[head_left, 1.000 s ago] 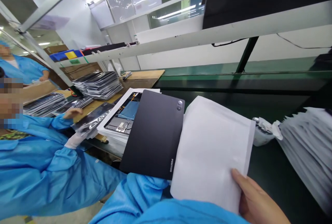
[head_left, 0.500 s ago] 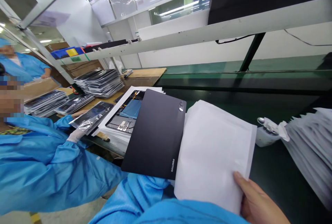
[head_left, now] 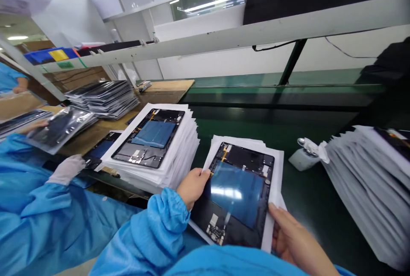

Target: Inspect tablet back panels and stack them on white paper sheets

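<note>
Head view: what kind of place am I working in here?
Most likely an electronics assembly line. Both hands hold an opened tablet on white sheets above a green conveyor belt, beside a stack of opened tablets; a co-worker in blue smock handles bagged parts.

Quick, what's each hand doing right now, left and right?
Left hand: closed on the left edge of the open tablet.
Right hand: gripping the white sheet under that tablet at its lower right corner.
</note>
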{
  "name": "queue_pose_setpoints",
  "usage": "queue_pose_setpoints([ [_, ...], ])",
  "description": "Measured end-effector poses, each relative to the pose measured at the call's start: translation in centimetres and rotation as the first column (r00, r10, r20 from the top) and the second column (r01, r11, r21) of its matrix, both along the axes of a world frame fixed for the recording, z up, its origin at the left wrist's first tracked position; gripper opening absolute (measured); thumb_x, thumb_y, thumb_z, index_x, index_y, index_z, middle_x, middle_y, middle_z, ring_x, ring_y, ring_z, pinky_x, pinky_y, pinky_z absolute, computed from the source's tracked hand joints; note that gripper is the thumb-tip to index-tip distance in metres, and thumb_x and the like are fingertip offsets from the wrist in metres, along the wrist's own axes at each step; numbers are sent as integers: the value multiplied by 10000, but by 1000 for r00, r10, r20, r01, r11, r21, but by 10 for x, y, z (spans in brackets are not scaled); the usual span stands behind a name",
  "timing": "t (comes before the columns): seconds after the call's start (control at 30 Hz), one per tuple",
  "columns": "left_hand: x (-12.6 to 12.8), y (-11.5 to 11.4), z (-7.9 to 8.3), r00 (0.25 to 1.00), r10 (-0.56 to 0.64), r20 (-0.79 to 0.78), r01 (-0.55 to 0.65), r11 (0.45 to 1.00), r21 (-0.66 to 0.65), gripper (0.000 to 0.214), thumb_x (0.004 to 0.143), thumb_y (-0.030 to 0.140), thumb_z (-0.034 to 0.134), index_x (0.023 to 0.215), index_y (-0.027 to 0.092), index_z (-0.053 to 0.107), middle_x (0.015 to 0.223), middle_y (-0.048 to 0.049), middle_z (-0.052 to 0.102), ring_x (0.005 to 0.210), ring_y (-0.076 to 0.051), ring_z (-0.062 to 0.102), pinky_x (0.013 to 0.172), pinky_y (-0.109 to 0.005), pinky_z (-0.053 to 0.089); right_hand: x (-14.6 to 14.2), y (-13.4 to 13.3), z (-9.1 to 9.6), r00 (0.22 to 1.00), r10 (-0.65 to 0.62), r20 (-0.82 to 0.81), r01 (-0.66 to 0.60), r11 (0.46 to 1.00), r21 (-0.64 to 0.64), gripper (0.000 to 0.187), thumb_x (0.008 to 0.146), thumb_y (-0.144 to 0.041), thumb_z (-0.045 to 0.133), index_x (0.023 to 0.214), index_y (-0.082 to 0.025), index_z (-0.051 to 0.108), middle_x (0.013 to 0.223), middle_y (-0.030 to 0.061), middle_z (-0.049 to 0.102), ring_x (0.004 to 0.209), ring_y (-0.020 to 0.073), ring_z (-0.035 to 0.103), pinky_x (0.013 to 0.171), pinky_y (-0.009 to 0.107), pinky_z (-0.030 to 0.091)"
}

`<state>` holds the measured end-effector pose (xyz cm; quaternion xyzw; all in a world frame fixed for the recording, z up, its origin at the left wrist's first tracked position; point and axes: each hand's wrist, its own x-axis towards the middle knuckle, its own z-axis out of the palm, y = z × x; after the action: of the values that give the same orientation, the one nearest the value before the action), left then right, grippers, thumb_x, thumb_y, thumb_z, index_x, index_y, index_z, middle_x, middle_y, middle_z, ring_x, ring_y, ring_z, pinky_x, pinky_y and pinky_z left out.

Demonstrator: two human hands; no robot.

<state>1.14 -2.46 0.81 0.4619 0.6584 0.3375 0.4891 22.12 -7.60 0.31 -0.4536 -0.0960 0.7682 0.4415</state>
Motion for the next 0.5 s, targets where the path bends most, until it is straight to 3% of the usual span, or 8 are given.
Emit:
queue_pose_setpoints([
  [0.1, -3, -6, 6, 940, -99, 326, 119, 992, -43, 358, 714, 446, 495, 820, 112, 566, 789, -53, 570, 764, -157, 516, 736, -263, 383, 0, 2, 6, 1000, -13, 20, 14, 998, -60, 448, 687, -364, 624, 1097, -272, 469, 914, 21, 612, 847, 232, 550, 710, 313, 496],
  [0.17, -6, -14, 12, 807, -107, 580, 182, 980, -74, 335, 721, 403, 515, 901, 123, 553, 851, -66, 572, 790, -160, 528, 802, -305, 380, 0, 3, 10, 1000, 3, 7, -3, 997, -78, 471, 679, -336, 635, 1112, -279, 458, 920, 23, 613, 836, 236, 556, 711, 325, 495],
  [0.23, -12, -26, 14, 706, -47, 707, 195, 972, -131, 331, 726, 382, 520, 930, 123, 550, 863, -80, 574, 792, -162, 537, 816, -316, 386, -1, 4, 14, 1000, 18, -9, -18, 997, -73, 505, 673, -287, 637, 1134, -304, 431, 920, 13, 616, 820, 236, 562, 686, 330, 503],
  [0.3, -17, -40, 14, 722, 12, 691, 201, 953, -227, 312, 724, 402, 515, 855, 125, 571, 741, -68, 580, 656, -140, 547, 691, -273, 440, -3, 5, 18, 1000, 16, 22, -14, 997, -71, 554, 659, -245, 635, 1152, -334, 400, 915, -9, 618, 790, 227, 572, 652, 320, 513],
  [0.4, -21, -61, 16, 811, -21, 585, 250, 916, -313, 270, 726, 417, 505, 812, 168, 563, 646, -35, 560, 496, -99, 493, 446, -187, 393, -5, 6, 19, 990, 22, 137, -15, 998, -53, 597, 621, -239, 645, 1151, -351, 393, 895, -38, 621, 749, 208, 582, 608, 284, 522],
  [0.5, -17, -69, 25, 845, -37, 533, 211, 940, -270, 228, 735, 383, 501, 873, 204, 534, 761, -34, 578, 568, -96, 510, 430, -150, 372, -8, 6, 14, 967, 62, 249, -63, 998, -3, 567, 561, -319, 668, 1092, -290, 472, 809, -14, 633, 711, 218, 582, 550, 271, 526],
])
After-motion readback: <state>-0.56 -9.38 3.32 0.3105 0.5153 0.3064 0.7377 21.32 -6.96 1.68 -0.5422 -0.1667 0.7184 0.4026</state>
